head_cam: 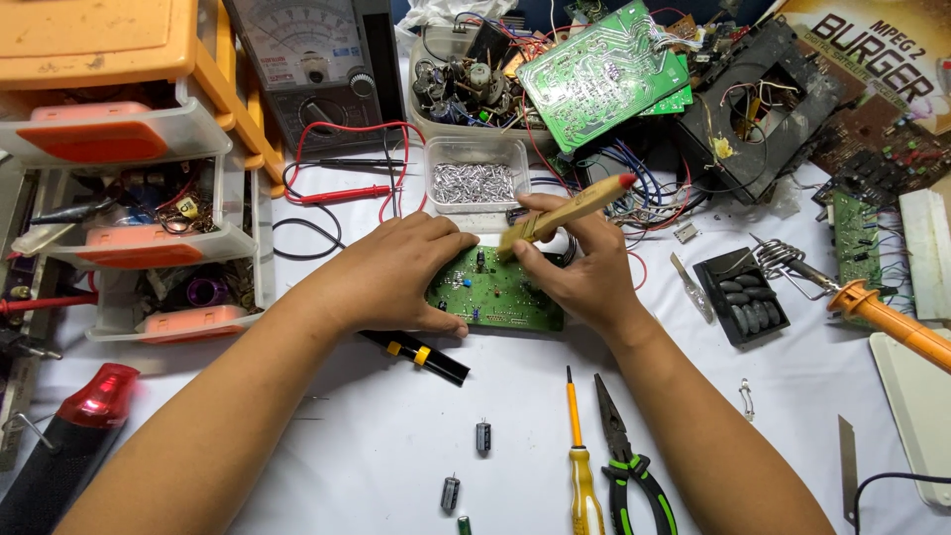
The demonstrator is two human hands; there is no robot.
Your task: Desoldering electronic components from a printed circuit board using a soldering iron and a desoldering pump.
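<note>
A small green circuit board point(495, 294) lies flat on the white table in front of me. My left hand point(391, 274) presses down on its left edge, fingers spread over the board's corner. My right hand point(584, 267) grips a wooden-handled brush point(570, 211) with a red tip, its bristle end resting on the board's top near a black component. A black pen-like tool with yellow bands point(421, 355) lies just under my left hand.
A clear tub of small metal parts point(475, 181) sits behind the board. An analogue multimeter point(312, 64) with red and black leads, a larger green board point(604, 74), orange drawer units point(139, 168), a soldering iron point(882, 315), pliers point(629, 461), a yellow screwdriver point(580, 456) and loose capacitors point(482, 436) surround me.
</note>
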